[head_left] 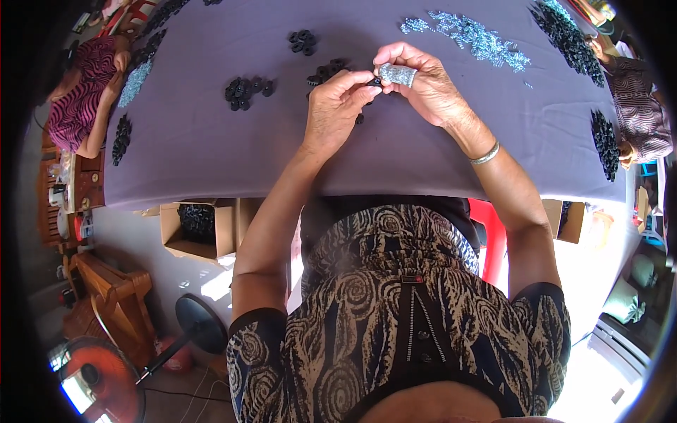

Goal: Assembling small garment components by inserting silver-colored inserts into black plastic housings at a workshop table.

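Note:
My left hand [335,109] is closed, its thumb and fingertips pinching a small black part [376,82] above the cloth. Facing it, my right hand [434,88] is closed too, with its fingertips drawn together right at that part. Silvery-grey tape [397,75] wraps one digit of the right hand. Whatever those right fingertips hold is hidden or too small to name. Behind my left hand lies a cluster of black ring-like parts [328,71], partly covered by the hand. Beyond my right hand spreads a heap of small shiny silvery-blue pieces [486,44].
A purplish-grey cloth [211,155] covers the table. More black parts lie in piles [243,92], [303,42] and at the right edge [605,144]. Other people sit at the left [84,95] and right [638,106]. Below stand an open cardboard box [197,229] and a fan [99,381].

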`<act>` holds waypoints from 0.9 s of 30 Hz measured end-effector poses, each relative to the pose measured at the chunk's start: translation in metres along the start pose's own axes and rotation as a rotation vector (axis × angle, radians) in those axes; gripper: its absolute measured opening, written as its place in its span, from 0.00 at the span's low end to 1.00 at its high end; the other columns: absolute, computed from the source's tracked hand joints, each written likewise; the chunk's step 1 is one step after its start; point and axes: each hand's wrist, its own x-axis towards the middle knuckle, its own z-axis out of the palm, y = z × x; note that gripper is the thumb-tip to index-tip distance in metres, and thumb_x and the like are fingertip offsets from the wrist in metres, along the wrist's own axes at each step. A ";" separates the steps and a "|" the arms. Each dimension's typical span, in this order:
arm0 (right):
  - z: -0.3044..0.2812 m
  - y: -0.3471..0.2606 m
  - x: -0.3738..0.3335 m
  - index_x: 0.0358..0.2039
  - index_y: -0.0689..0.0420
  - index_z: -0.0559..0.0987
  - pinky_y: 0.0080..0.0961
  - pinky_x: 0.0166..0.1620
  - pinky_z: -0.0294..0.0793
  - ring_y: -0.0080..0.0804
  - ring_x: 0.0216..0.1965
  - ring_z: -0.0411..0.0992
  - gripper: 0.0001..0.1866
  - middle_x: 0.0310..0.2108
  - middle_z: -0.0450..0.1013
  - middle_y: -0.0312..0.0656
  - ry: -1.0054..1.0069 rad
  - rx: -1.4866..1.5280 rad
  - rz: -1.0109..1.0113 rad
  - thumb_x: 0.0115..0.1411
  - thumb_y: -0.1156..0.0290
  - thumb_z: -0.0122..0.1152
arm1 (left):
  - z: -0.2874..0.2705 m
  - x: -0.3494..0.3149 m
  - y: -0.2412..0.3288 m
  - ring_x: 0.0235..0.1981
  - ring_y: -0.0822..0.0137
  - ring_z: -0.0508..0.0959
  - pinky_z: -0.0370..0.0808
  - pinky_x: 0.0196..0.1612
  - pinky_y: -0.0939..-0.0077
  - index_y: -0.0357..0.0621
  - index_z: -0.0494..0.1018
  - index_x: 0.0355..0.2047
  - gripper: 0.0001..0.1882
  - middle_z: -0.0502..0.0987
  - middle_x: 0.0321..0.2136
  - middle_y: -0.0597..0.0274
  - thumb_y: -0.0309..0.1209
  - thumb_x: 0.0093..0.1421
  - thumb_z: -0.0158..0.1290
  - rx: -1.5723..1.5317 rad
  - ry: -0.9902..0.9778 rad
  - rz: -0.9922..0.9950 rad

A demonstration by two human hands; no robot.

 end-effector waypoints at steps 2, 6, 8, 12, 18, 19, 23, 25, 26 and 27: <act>0.000 0.001 0.000 0.38 0.57 0.76 0.15 0.38 0.70 0.16 0.33 0.69 0.07 0.33 0.72 0.32 -0.001 -0.015 0.010 0.58 0.75 0.58 | -0.001 0.000 0.001 0.27 0.78 0.74 0.70 0.27 0.85 0.37 0.76 0.40 0.10 0.75 0.28 0.66 0.24 0.56 0.57 -0.022 0.012 -0.031; 0.003 0.001 -0.001 0.41 0.56 0.75 0.15 0.35 0.69 0.16 0.32 0.67 0.09 0.34 0.70 0.31 0.012 -0.154 0.055 0.59 0.74 0.57 | -0.002 0.000 0.003 0.27 0.78 0.74 0.70 0.27 0.85 0.37 0.76 0.40 0.10 0.75 0.29 0.66 0.23 0.57 0.56 -0.019 0.002 -0.029; 0.003 0.001 -0.001 0.41 0.56 0.75 0.14 0.33 0.69 0.15 0.31 0.67 0.09 0.33 0.70 0.31 0.019 -0.146 0.097 0.59 0.75 0.57 | -0.002 0.001 0.001 0.26 0.78 0.73 0.70 0.28 0.85 0.35 0.75 0.40 0.10 0.75 0.29 0.65 0.22 0.57 0.55 0.024 -0.011 -0.011; 0.000 -0.004 -0.002 0.40 0.56 0.75 0.13 0.30 0.68 0.14 0.27 0.66 0.08 0.32 0.71 0.30 0.057 -0.317 0.051 0.59 0.77 0.55 | -0.003 0.002 0.004 0.25 0.78 0.73 0.70 0.28 0.85 0.35 0.75 0.41 0.10 0.74 0.29 0.65 0.22 0.57 0.54 -0.030 -0.012 0.000; -0.028 -0.021 -0.003 0.40 0.57 0.76 0.17 0.37 0.71 0.21 0.36 0.71 0.11 0.37 0.73 0.32 0.237 -0.918 -0.173 0.57 0.83 0.53 | -0.008 0.005 0.006 0.24 0.77 0.71 0.69 0.28 0.86 0.35 0.75 0.42 0.10 0.73 0.30 0.65 0.23 0.59 0.53 -0.073 0.082 0.003; -0.033 -0.024 -0.004 0.40 0.58 0.77 0.18 0.38 0.72 0.23 0.36 0.72 0.11 0.37 0.74 0.34 0.197 -1.069 -0.215 0.56 0.83 0.53 | -0.008 0.005 0.006 0.24 0.77 0.71 0.69 0.28 0.86 0.35 0.75 0.42 0.10 0.73 0.30 0.65 0.23 0.59 0.53 -0.073 0.083 0.002; -0.030 -0.027 -0.006 0.39 0.59 0.77 0.24 0.41 0.73 0.34 0.37 0.74 0.12 0.36 0.73 0.40 0.049 -1.270 -0.192 0.54 0.83 0.55 | -0.008 0.005 0.004 0.25 0.77 0.72 0.70 0.27 0.85 0.36 0.75 0.41 0.10 0.73 0.30 0.65 0.24 0.59 0.53 -0.071 0.079 -0.011; -0.026 -0.024 -0.007 0.40 0.59 0.76 0.30 0.39 0.73 0.41 0.36 0.73 0.13 0.34 0.72 0.41 -0.062 -1.380 -0.223 0.53 0.82 0.56 | -0.007 0.005 0.004 0.24 0.77 0.72 0.69 0.28 0.86 0.35 0.75 0.42 0.10 0.74 0.30 0.65 0.24 0.60 0.53 -0.066 0.078 -0.008; -0.023 -0.023 -0.008 0.40 0.59 0.76 0.30 0.39 0.73 0.41 0.36 0.73 0.13 0.34 0.72 0.41 -0.061 -1.378 -0.223 0.53 0.82 0.56 | -0.007 0.005 0.004 0.24 0.78 0.72 0.69 0.28 0.86 0.36 0.75 0.42 0.10 0.74 0.30 0.65 0.24 0.60 0.53 -0.075 0.082 -0.012; -0.020 -0.022 -0.008 0.38 0.58 0.77 0.32 0.39 0.73 0.42 0.36 0.73 0.13 0.34 0.71 0.41 -0.074 -1.409 -0.225 0.52 0.82 0.56 | -0.007 0.005 0.005 0.24 0.78 0.72 0.69 0.28 0.86 0.36 0.75 0.42 0.10 0.75 0.29 0.65 0.24 0.60 0.53 -0.083 0.087 -0.015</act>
